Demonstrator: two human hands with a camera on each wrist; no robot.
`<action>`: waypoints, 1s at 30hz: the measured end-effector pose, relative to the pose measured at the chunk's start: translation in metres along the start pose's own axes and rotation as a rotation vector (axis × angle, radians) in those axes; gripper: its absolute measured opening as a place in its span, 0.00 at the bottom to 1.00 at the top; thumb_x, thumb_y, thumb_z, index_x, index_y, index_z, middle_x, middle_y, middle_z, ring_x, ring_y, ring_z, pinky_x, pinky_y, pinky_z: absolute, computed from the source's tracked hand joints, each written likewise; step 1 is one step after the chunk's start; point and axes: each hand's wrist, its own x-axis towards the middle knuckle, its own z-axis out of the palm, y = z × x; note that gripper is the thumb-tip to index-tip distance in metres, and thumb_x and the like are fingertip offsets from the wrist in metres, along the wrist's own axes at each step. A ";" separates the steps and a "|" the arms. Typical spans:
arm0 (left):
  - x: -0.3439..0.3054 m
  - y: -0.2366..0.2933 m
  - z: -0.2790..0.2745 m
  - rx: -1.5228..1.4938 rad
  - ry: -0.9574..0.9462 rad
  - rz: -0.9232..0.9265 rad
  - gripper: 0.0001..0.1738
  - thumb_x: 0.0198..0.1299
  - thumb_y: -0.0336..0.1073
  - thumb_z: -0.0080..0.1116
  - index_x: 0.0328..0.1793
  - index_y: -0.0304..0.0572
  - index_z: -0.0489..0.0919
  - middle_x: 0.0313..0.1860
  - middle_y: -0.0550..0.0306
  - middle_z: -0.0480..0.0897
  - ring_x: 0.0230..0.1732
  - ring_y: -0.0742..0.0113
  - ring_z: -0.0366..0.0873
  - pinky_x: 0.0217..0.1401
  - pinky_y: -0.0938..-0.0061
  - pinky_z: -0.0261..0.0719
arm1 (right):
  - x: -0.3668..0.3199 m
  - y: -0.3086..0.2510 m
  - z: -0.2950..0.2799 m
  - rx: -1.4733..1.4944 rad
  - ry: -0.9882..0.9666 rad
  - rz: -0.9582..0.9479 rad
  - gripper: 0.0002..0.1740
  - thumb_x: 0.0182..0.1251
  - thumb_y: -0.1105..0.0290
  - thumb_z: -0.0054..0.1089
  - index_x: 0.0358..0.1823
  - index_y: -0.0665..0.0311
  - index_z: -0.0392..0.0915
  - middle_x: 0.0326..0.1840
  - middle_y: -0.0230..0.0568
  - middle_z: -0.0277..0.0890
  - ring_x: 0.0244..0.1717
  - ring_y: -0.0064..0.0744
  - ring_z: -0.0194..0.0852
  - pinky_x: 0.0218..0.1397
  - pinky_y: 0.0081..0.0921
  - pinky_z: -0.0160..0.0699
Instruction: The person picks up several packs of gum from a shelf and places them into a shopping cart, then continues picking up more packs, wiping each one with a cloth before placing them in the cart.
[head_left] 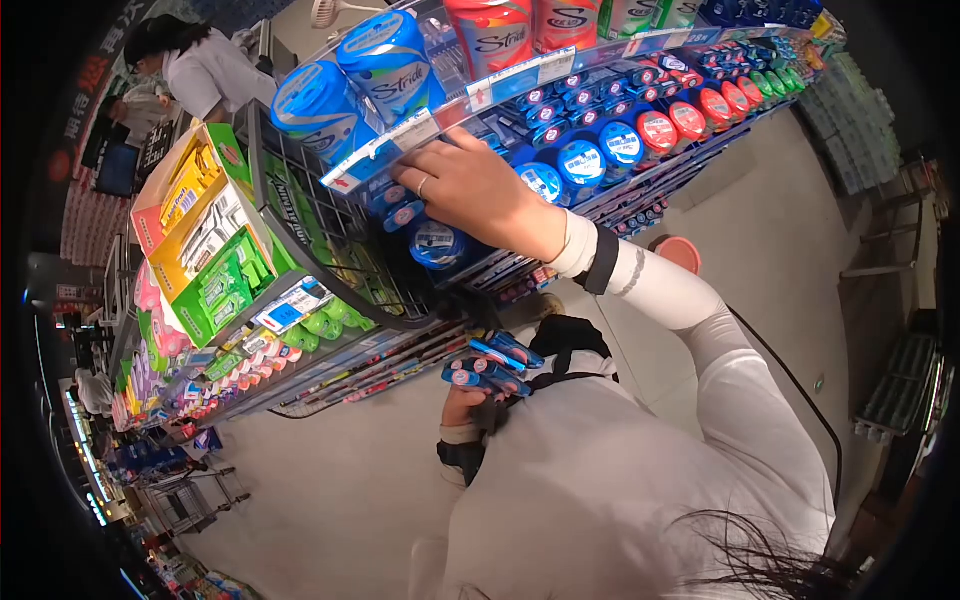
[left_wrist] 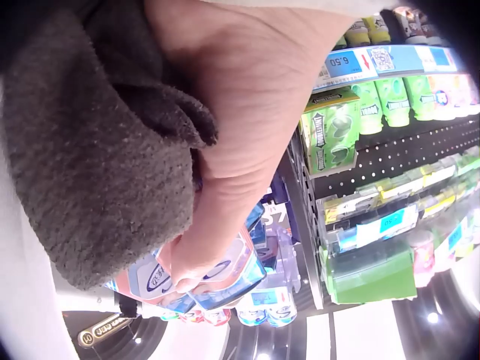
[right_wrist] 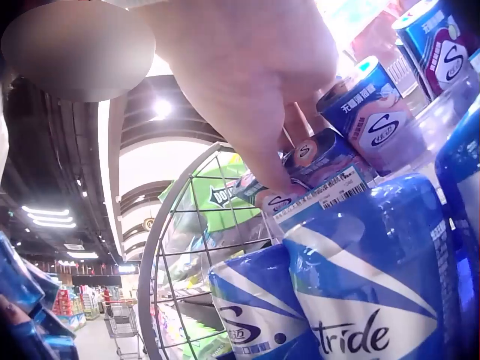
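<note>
My right hand (head_left: 485, 195), with a ring on one finger, reaches in under the shelf's price strip (head_left: 410, 132). In the right wrist view its thumb and fingers are at small blue gum packs (right_wrist: 324, 156); I cannot tell whether they grip one. Large blue Stride gum jars (right_wrist: 364, 274) stand in front. Low by my body, my left hand (head_left: 460, 408) holds several blue gum packs (head_left: 490, 370) in a bunch. The left wrist view shows the thumb pressed over the packs (left_wrist: 225, 274), while grey fuzzy cloth (left_wrist: 97, 172) hides part of that hand.
A black wire basket rack (head_left: 340, 262) curves beside the reaching hand, with boxes of green and yellow gum (head_left: 215, 270) to its left. Blue and red round tubs (head_left: 655, 132) line the lower shelf. Another person (head_left: 210, 75) stands at the back left. A shopping cart (head_left: 185, 500) is farther off.
</note>
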 end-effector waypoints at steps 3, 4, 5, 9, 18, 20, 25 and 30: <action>0.000 0.001 0.004 0.025 0.016 -0.008 0.39 0.43 0.43 0.71 0.60 0.36 0.68 0.42 0.43 0.82 0.40 0.61 0.81 0.35 0.75 0.76 | -0.006 0.005 -0.017 0.108 0.076 0.001 0.30 0.42 0.73 0.66 0.53 0.65 0.73 0.50 0.40 0.73 0.54 0.38 0.69 0.59 0.35 0.63; -0.001 0.000 0.004 0.059 0.012 -0.018 0.38 0.43 0.44 0.71 0.60 0.37 0.68 0.42 0.44 0.82 0.40 0.61 0.80 0.35 0.76 0.76 | -0.009 0.009 -0.030 0.125 0.071 0.014 0.30 0.42 0.74 0.67 0.53 0.65 0.73 0.50 0.41 0.73 0.54 0.39 0.68 0.58 0.35 0.65; -0.002 -0.003 0.004 0.057 0.021 -0.005 0.38 0.43 0.44 0.71 0.60 0.37 0.68 0.42 0.44 0.82 0.40 0.61 0.80 0.35 0.76 0.76 | -0.011 0.013 -0.041 0.074 0.078 0.008 0.22 0.45 0.76 0.59 0.47 0.70 0.74 0.46 0.43 0.72 0.51 0.44 0.69 0.58 0.33 0.65; 0.004 -0.012 0.011 0.027 0.093 0.031 0.36 0.41 0.44 0.69 0.57 0.38 0.69 0.38 0.47 0.81 0.37 0.61 0.78 0.33 0.75 0.72 | -0.021 0.039 -0.030 0.011 0.108 -0.014 0.17 0.51 0.78 0.51 0.45 0.70 0.74 0.43 0.46 0.74 0.49 0.46 0.71 0.53 0.36 0.70; 0.007 -0.019 0.009 -0.016 0.032 0.036 0.37 0.43 0.45 0.73 0.58 0.38 0.69 0.43 0.45 0.82 0.38 0.63 0.79 0.33 0.76 0.73 | -0.023 0.045 -0.033 -0.035 0.098 -0.031 0.18 0.49 0.78 0.53 0.45 0.68 0.74 0.43 0.43 0.75 0.49 0.43 0.72 0.53 0.35 0.72; 0.006 -0.015 0.013 0.051 0.064 0.017 0.40 0.43 0.47 0.74 0.60 0.38 0.68 0.43 0.46 0.81 0.39 0.63 0.80 0.33 0.77 0.74 | -0.020 0.034 -0.040 0.007 0.082 -0.030 0.23 0.44 0.78 0.59 0.48 0.68 0.73 0.46 0.43 0.75 0.51 0.44 0.71 0.54 0.35 0.71; 0.007 -0.019 0.001 0.043 -0.002 0.033 0.41 0.44 0.45 0.73 0.63 0.37 0.66 0.44 0.47 0.81 0.39 0.65 0.81 0.33 0.79 0.75 | -0.012 0.021 -0.029 -0.010 -0.001 -0.187 0.27 0.42 0.76 0.64 0.49 0.68 0.74 0.52 0.45 0.75 0.54 0.44 0.70 0.60 0.33 0.66; 0.007 -0.023 -0.011 0.106 -0.083 0.053 0.40 0.46 0.43 0.70 0.64 0.37 0.65 0.51 0.45 0.78 0.40 0.66 0.80 0.33 0.80 0.75 | 0.000 0.018 -0.021 -0.198 -0.129 -0.204 0.20 0.47 0.76 0.58 0.45 0.68 0.76 0.44 0.41 0.76 0.48 0.39 0.72 0.56 0.27 0.68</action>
